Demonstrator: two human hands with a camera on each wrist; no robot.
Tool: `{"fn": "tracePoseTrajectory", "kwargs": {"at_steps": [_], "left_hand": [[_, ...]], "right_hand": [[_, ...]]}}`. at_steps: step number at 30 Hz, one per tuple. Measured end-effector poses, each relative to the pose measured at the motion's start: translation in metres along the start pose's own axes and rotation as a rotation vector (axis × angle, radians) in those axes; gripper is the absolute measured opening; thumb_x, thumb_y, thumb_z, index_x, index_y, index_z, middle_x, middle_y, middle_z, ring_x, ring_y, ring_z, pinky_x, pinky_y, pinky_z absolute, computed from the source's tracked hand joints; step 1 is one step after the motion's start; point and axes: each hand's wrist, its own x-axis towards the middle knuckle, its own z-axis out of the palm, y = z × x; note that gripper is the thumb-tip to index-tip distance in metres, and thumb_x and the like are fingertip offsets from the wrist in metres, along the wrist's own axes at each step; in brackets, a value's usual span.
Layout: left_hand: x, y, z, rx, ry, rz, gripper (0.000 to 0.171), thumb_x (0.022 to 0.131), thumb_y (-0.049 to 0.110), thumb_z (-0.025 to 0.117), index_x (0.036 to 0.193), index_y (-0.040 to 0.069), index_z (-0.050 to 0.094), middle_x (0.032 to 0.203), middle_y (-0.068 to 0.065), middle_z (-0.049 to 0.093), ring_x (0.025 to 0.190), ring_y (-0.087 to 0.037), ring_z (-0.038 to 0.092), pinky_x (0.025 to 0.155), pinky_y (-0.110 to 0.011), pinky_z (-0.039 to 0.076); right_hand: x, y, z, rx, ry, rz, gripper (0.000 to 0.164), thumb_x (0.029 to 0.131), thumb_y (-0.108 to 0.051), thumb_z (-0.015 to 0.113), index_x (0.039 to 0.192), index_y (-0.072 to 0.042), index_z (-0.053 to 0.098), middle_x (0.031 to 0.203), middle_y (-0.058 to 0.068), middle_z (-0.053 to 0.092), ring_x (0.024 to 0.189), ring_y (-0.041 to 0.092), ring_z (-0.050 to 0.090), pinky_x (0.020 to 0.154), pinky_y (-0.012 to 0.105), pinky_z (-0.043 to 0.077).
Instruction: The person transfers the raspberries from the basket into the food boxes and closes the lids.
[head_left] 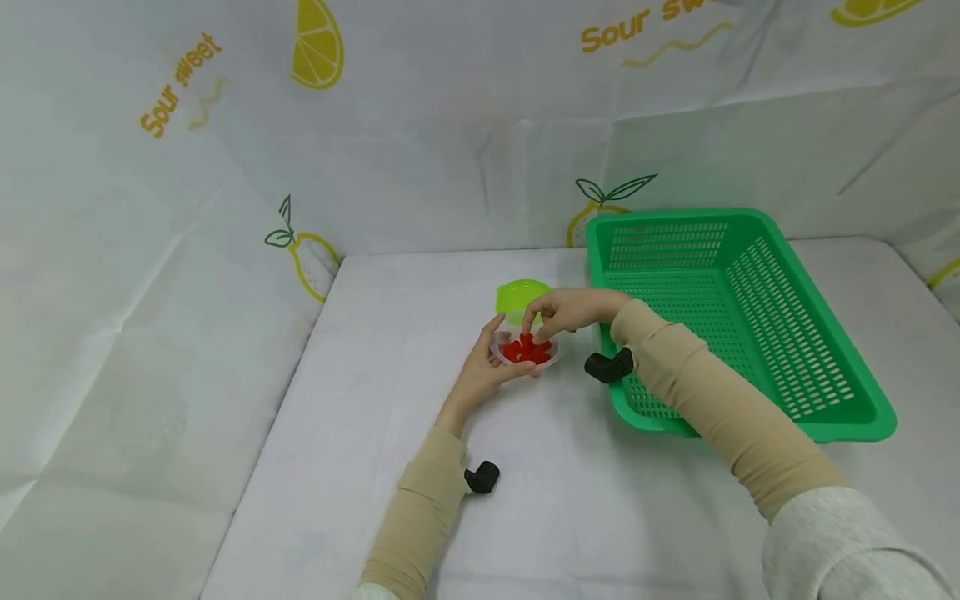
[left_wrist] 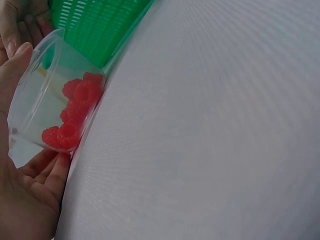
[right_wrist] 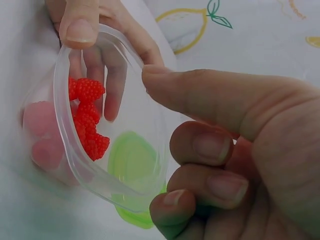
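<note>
My left hand grips a clear plastic tub from its left side, with the thumb at the rim and the fingers around the far wall. Several red raspberries lie in the bottom of the tub. My right hand is over the tub's mouth. In the right wrist view its thumb tip overlaps the rim and stands apart from the loosely curled fingers, with no raspberry showing between them. A lime-green lid lies on the table just behind the tub.
A large green plastic basket with slotted walls stands on the right, under my right forearm. A white cloth covers the table. Behind it hangs a white sheet with lemon prints and lettering.
</note>
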Motion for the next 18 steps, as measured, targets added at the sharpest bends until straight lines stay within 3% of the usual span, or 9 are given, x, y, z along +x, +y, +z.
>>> {"fn": "tracePoseTrajectory", "kwargs": {"at_steps": [8, 11, 14, 18], "left_hand": [[-0.002, 0.001, -0.001, 0.035, -0.02, 0.046, 0.095, 0.078, 0.039, 0.074, 0.145, 0.045, 0.007, 0.153, -0.002, 0.021, 0.135, -0.023, 0.038, 0.106, -0.037, 0.039], [0.0, 0.005, -0.005, 0.1, 0.032, 0.047, 0.091, 0.08, 0.043, 0.07, 0.146, 0.044, 0.009, 0.152, -0.003, 0.023, 0.136, -0.025, 0.035, 0.106, -0.039, 0.038], [0.007, 0.016, -0.013, 0.142, 0.104, 0.016, 0.081, 0.083, 0.05, 0.064, 0.148, 0.037, 0.016, 0.149, -0.006, 0.028, 0.136, -0.027, 0.034, 0.106, -0.043, 0.037], [0.026, 0.032, -0.025, 0.115, 0.156, -0.032, 0.074, 0.087, 0.061, 0.048, 0.147, 0.024, 0.025, 0.146, -0.01, 0.032, 0.133, -0.029, 0.037, 0.106, -0.046, 0.035]], "right_hand": [[-0.004, 0.002, -0.006, 0.115, 0.078, 0.035, 0.036, 0.092, -0.029, 0.057, 0.12, -0.007, 0.054, 0.075, 0.001, 0.045, 0.06, 0.016, 0.037, 0.06, 0.025, 0.036], [-0.002, 0.003, -0.01, 0.188, 0.151, 0.06, 0.038, 0.093, -0.033, 0.056, 0.12, -0.007, 0.054, 0.092, 0.006, 0.051, 0.066, 0.018, 0.04, 0.064, 0.026, 0.037], [0.002, 0.002, -0.016, 0.274, 0.247, 0.107, 0.039, 0.093, -0.035, 0.054, 0.12, -0.007, 0.052, 0.117, 0.011, 0.051, 0.084, 0.02, 0.045, 0.073, 0.027, 0.04], [0.009, -0.001, -0.025, 0.44, 0.39, 0.184, 0.044, 0.094, -0.035, 0.053, 0.127, -0.006, 0.045, 0.131, 0.015, 0.042, 0.105, 0.025, 0.04, 0.091, 0.033, 0.043]]}}
